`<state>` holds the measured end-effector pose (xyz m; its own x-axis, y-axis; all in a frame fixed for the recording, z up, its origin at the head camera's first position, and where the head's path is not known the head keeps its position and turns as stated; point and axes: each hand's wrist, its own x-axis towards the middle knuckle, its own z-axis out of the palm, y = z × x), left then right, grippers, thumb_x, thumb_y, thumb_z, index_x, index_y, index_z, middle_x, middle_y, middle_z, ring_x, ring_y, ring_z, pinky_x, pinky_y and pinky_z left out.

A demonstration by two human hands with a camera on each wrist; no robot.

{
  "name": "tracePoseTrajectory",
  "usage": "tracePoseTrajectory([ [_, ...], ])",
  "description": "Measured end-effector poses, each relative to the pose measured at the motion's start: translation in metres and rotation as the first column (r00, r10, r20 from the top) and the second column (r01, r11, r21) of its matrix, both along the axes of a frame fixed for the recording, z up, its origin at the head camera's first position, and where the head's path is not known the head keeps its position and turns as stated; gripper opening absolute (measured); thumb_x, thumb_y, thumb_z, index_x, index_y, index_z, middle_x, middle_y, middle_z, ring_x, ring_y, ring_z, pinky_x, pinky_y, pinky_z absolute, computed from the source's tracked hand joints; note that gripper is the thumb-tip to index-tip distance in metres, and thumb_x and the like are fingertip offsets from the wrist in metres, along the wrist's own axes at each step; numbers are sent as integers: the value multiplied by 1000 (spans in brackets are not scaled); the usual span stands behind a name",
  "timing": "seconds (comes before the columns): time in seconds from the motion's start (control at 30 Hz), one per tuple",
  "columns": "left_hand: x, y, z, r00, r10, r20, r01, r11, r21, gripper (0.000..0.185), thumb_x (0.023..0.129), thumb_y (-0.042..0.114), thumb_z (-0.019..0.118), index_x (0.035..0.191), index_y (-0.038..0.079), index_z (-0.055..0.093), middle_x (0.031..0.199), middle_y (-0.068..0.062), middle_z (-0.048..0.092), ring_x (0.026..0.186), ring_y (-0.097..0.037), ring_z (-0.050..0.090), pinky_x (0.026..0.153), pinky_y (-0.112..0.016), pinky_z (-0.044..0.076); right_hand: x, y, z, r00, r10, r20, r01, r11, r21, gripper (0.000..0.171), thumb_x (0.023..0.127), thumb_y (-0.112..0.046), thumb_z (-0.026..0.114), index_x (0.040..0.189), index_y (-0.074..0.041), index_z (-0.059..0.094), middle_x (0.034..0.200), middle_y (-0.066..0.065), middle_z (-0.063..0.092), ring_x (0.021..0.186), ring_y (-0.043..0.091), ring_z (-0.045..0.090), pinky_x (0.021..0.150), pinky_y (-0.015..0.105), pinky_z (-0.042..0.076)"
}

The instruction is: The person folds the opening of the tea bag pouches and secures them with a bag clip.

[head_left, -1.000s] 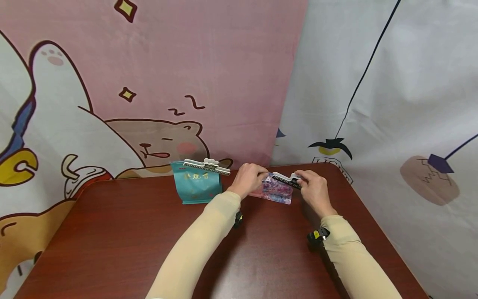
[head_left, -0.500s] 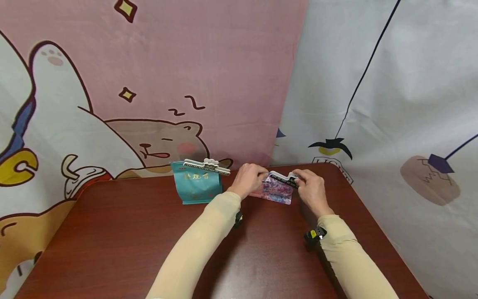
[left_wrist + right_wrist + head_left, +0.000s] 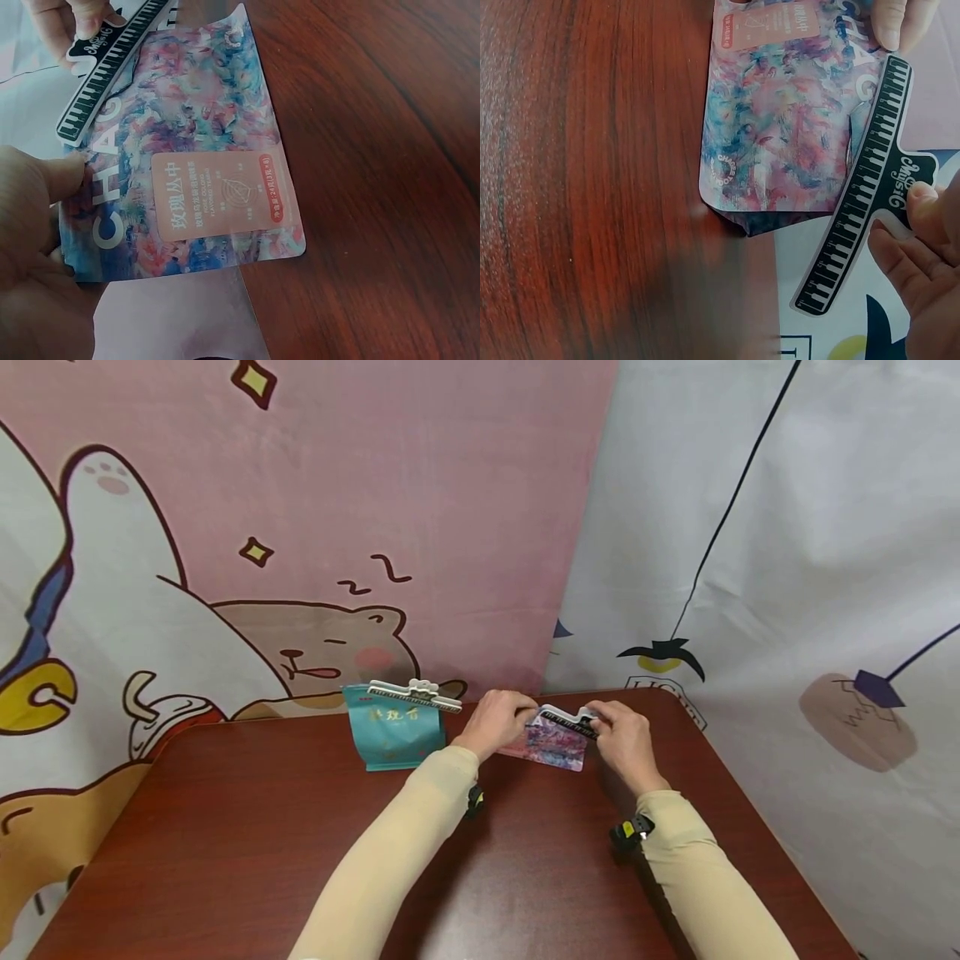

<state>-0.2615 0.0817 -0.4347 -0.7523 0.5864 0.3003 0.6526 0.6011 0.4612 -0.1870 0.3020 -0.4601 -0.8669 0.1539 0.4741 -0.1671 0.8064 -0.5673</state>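
Note:
A tea pouch [image 3: 553,748] with a pink and blue painted pattern and a pink label [image 3: 217,191] stands near the back of the table. My left hand [image 3: 495,723] pinches its top edge at the left corner. Between the thumb and fingers of my right hand [image 3: 628,742] is the handle of a long bag clip [image 3: 859,187], printed with black and white piano keys. This clip lies slantwise along the pouch's top edge, its far end close to my left fingertips. Whether its jaws grip the pouch I cannot tell.
To the left stands a teal pouch [image 3: 396,732] with gold characters, a white-edged clip [image 3: 416,695] across its top. The reddish-brown table [image 3: 247,852] ends at a cartoon-printed cloth [image 3: 480,527] behind and a pale cloth [image 3: 780,527] on the right.
My right hand has shifted a little left with the bag clip, bringing it further over the pouch's top edge. My left hand stays in place on the pouch.

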Motion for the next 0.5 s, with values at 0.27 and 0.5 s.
tracePoseTrajectory([
  [0.27,2,-9,1,997,5,-76,-3,999,36,17,100,11,68,109,11,82,103,-3,74,99,-21,64,94,-35,52,0,-2,1,1000,14,9,-14,1000,6,22,92,7,68,113,1,76,108,19,73,96,39,70,86,55,53],
  [0.5,1,-14,2,991,38,-131,-30,998,59,16,98,7,69,101,11,84,98,-2,73,93,-20,62,88,-34,53,-1,-4,0,1000,5,6,-5,1000,2,23,93,7,67,113,0,76,107,19,73,96,40,70,86,56,53],
])
